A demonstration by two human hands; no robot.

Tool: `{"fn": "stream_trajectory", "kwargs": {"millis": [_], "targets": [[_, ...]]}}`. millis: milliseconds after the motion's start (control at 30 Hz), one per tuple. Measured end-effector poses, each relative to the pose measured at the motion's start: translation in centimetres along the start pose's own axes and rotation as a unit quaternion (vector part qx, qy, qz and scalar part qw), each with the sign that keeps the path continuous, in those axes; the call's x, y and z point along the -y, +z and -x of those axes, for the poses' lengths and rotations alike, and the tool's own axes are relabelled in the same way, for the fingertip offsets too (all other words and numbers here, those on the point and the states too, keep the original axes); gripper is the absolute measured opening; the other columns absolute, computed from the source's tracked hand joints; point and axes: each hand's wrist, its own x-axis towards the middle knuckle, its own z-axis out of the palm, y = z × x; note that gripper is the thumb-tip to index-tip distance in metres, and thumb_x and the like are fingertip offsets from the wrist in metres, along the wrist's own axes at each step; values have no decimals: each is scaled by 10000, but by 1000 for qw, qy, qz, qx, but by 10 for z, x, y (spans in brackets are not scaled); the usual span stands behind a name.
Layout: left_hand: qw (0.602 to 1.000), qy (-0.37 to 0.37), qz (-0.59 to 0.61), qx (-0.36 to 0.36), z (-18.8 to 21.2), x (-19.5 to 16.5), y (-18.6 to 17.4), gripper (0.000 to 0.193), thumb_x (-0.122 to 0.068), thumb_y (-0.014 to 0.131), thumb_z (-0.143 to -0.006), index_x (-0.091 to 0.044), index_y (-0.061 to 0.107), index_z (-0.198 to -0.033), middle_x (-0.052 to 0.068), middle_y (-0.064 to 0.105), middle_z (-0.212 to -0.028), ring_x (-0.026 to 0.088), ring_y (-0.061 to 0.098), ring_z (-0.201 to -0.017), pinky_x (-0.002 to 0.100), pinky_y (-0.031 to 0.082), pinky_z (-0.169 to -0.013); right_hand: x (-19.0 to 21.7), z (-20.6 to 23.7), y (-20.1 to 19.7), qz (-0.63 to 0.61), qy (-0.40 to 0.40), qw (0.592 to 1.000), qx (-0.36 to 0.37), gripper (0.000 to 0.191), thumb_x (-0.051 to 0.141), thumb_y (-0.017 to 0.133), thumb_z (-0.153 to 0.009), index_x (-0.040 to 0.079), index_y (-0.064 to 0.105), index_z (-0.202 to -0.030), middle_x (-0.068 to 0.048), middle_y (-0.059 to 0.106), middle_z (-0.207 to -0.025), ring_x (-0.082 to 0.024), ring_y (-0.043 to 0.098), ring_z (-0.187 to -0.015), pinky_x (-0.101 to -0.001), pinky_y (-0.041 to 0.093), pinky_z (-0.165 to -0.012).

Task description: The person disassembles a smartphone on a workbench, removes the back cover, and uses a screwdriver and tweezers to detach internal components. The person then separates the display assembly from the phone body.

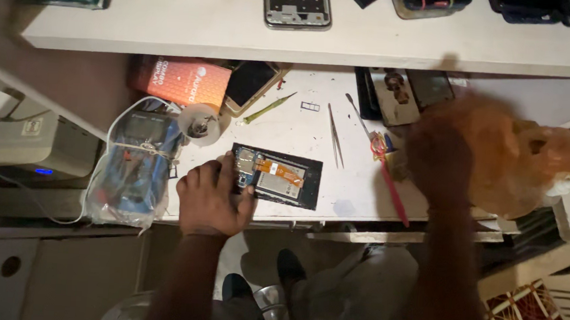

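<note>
An opened phone (282, 177), back cover off, lies on the white work table (300, 125) showing its battery, an orange flex strip and a circuit board. My left hand (211, 198) rests on the phone's left end, fingers spread flat over it. My right hand (440, 156) is blurred at the table's right side, closed on an orange-brown plastic bag (509, 157) that it lifts above the bench.
Tweezers (334, 135), a red-handled screwdriver (389, 179) and a green pry tool (265, 109) lie near the phone. A blue multimeter in plastic wrap (136, 164), a red box (181, 81) and a tape roll (199, 123) sit left. A shelf above holds a phone frame (297, 6).
</note>
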Motion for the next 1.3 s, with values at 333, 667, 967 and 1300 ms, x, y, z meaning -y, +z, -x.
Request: {"fn": "stream_trajectory", "kwargs": {"millis": [333, 667, 967, 1300], "targets": [[1000, -8, -1, 28, 0, 1, 0, 749, -498, 615, -824, -55, 580, -1426, 157, 601, -1196, 363, 536, -1075, 538, 404, -911, 142, -86, 97, -111, -206, 970, 70, 299, 79, 698, -855, 157, 794, -1127, -93, 675, -1116, -329, 573, -1088, -477, 431, -933], [999, -6, -4, 31, -3, -1, -1, 766, -514, 617, -819, -53, 582, -1429, 164, 601, -1190, 365, 532, -1064, 532, 398, -912, 145, -100, 88, -73, -218, 969, 89, 134, 40, 643, -842, 148, 722, -831, -46, 651, -1066, -297, 568, -1112, -483, 435, -938], [999, -14, -3, 33, -2, -2, -5, 846, -640, 637, -805, -74, 580, -1431, 141, 591, -1189, 351, 524, -1098, 521, 395, -932, 108, -12, 29, -600, 46, 793, -94, 193, 38, 556, -982, 55, 637, -1157, -137, 671, -1039, -220, 670, -940, -315, 565, -738], [1000, -16, 17, 12, 0, -2, -4, 844, -663, 689, -811, -97, 606, -1432, 122, 596, -1175, 342, 525, -1093, 516, 401, -945, 111, 40, 31, -558, 144, 817, 3, 140, -22, 590, -1041, -7, 541, -1170, -147, 703, -1122, -155, 709, -1030, -296, 577, -902]]}}
